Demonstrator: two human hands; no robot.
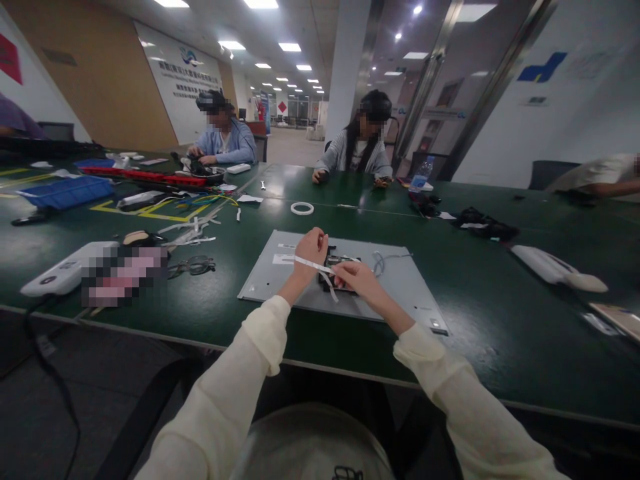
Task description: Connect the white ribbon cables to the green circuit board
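A narrow white strip (313, 264) with faint marks goes across my left wrist. My left hand (311, 248) is raised with its fingers curled in, and I see nothing in them. At the strip's end, my right hand (353, 275) is closed in a pinch on it, and a loose tail hangs below. Both hands are over a grey metal panel (273, 283) lying flat on the table. Partly hidden behind them, a black part with a circuit board (345, 261) sits on the panel. A thin grey cable (383, 261) curls to its right.
A roll of white tape (302, 209) lies beyond the panel. Left are glasses (195, 265), a white device (67, 268), scrap strips (193, 230) and a blue tray (67, 192). Right is another white device (555, 267). Two people sit opposite; a water bottle (423, 175) stands there.
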